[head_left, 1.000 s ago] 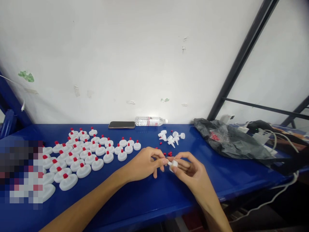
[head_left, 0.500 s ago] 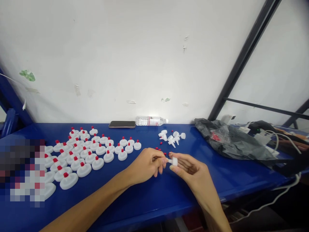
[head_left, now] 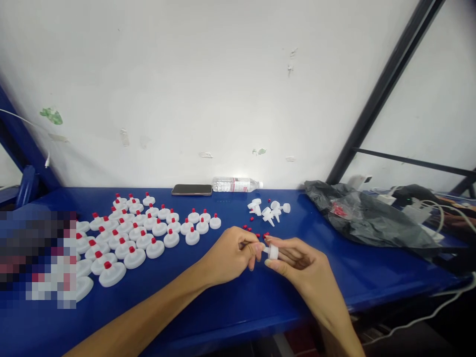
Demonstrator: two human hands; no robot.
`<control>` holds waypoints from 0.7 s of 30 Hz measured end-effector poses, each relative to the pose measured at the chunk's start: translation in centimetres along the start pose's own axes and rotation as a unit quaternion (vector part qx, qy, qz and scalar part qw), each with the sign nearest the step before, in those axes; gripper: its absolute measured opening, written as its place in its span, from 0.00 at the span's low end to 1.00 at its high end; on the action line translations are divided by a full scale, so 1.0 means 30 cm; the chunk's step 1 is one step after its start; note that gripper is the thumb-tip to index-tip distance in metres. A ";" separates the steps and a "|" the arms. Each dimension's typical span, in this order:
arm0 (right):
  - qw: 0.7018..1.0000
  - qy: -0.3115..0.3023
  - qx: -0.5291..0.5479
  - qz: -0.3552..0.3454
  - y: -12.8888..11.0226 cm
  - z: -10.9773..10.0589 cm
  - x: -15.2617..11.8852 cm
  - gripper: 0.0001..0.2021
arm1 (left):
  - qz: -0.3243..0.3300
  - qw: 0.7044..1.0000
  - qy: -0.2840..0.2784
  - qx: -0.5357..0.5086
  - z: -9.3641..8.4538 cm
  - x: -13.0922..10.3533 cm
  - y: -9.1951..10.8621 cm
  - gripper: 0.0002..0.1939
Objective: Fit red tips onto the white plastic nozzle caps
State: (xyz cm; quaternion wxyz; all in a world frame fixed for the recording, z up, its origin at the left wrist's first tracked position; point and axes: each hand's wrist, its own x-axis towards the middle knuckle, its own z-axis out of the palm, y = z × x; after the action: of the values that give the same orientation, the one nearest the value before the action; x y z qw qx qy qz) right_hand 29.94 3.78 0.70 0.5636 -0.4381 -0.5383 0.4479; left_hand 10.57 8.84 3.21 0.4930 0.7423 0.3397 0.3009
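Observation:
Between my hands is a white plastic nozzle cap (head_left: 273, 252), lying sideways with its narrow spout to the left. My right hand (head_left: 305, 263) is closed on its wide ribbed base, thumb below and fingers above. The thumb and forefinger of my left hand (head_left: 232, 255) pinch the spout's tip; whether a red tip is under them is hidden. Small red tip caps (head_left: 249, 229) lie scattered just beyond my fingers. Behind those rests a loose pile of bare white nozzle caps (head_left: 268, 214). To the left, many white nozzle caps with red tips (head_left: 134, 257) stand upright in rows.
At the wall lie a dark phone (head_left: 192, 190) and a clear plastic bottle (head_left: 236, 185) on its side. A dark plastic bag (head_left: 364, 223) with a small bag of red tip caps (head_left: 338, 210) covers the right part of the blue table (head_left: 223, 312). White cables (head_left: 424, 317) hang at the right.
The view has shifted slightly, so the table's contents sit a little further right. Both hands keep their hold on the nozzle cap, which is tilted a bit more.

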 end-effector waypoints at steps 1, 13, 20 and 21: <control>1.000 0.000 -0.003 -0.001 0.002 0.001 0.002 0.17 | -0.005 1.000 0.002 0.003 0.000 0.004 -0.005 0.17; 0.997 -0.018 -0.050 -0.052 0.011 -0.009 -0.010 0.11 | 0.007 0.995 0.089 0.037 -0.018 0.020 0.014 0.19; 0.991 0.036 -0.070 -0.107 0.025 -0.030 -0.021 0.10 | 0.011 0.978 0.149 0.146 -0.031 0.022 0.007 0.17; 0.992 0.021 -0.079 -0.098 0.023 -0.029 -0.022 0.10 | 0.014 0.974 0.157 0.164 -0.033 0.024 0.003 0.16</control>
State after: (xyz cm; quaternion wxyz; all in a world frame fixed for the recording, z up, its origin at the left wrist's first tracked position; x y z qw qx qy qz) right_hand 30.76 3.26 -0.16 0.5796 -0.4361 -0.6004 0.3369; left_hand 10.23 9.90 3.71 0.3004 0.7614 0.4469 0.3609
